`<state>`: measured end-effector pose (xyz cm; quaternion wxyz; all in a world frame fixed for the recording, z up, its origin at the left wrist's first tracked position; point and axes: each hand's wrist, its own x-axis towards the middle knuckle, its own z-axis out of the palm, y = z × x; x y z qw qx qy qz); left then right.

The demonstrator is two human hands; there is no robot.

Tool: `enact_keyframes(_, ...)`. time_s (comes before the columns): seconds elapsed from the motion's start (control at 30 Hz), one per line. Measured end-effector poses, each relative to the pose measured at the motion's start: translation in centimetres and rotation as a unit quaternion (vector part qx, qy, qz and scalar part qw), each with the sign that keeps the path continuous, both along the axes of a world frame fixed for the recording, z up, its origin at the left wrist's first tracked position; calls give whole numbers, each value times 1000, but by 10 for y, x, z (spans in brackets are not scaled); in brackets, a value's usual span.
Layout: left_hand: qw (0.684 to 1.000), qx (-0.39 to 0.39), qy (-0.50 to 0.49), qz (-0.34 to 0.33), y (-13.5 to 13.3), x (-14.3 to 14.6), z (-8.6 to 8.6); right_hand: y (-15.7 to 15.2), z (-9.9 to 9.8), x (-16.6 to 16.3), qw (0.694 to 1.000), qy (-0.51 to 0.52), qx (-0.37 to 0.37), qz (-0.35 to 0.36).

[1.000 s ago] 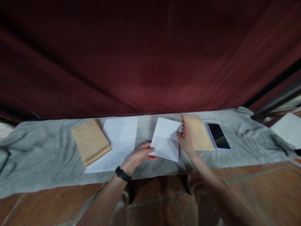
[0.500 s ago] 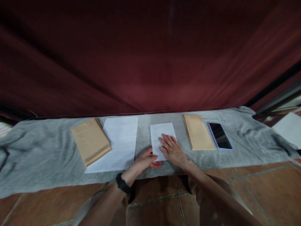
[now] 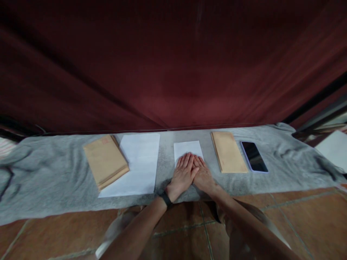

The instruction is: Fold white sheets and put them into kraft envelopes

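A small white sheet of paper (image 3: 187, 146), apparently folded, lies on the grey cloth (image 3: 166, 144) in front of me. My left hand (image 3: 183, 175) rests flat on it, fingers stretched out, a dark band on the wrist. Beside it my right hand (image 3: 204, 177) presses flat too, its fingers partly under the left ones. Together they cover the lower part of the paper. To the left are larger white sheets (image 3: 143, 162), with a stack of brown envelopes (image 3: 105, 159) on their left side. Another stack of brown envelopes (image 3: 230, 153) lies to the right.
A phone with a purple edge (image 3: 254, 156) lies right of the right-hand envelopes. Behind the cloth hangs a dark red curtain (image 3: 173, 90). The tiled floor (image 3: 67, 234) shows in front. White paper (image 3: 333, 148) is at the far right.
My left hand has let go of the paper's lower left edge and moved up onto its top, beside and over my right fingers. My right hand stays on the paper.
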<state>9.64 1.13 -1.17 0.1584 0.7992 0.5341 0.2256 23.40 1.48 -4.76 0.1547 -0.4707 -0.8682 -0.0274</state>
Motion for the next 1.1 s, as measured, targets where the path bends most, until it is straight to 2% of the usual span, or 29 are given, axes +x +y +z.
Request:
enact_keyframes(0.1,999,15,49,-8,11,3,-7,0,-4,1,1000,-6,16,-25)
enact_keyframes(0.43,992,33,105,56,36,-2,-16,1,-7,7,994,57,42,-88)
enact_keyframes(0.8,988,30,100,116,48,-20,-20,-2,-3,25,991,49,32,-118)
enact_keyframes(0.97,986,41,84,140,46,-28,-16,-3,-1,32,991,55,37,-114)
enact_keyframes(1.03,987,48,73,132,44,-23,-11,-3,1,34,992,57,34,-111)
enact_keyframes(1.1,993,49,66,84,43,-14,-7,-4,2,35,992,57,26,-107)
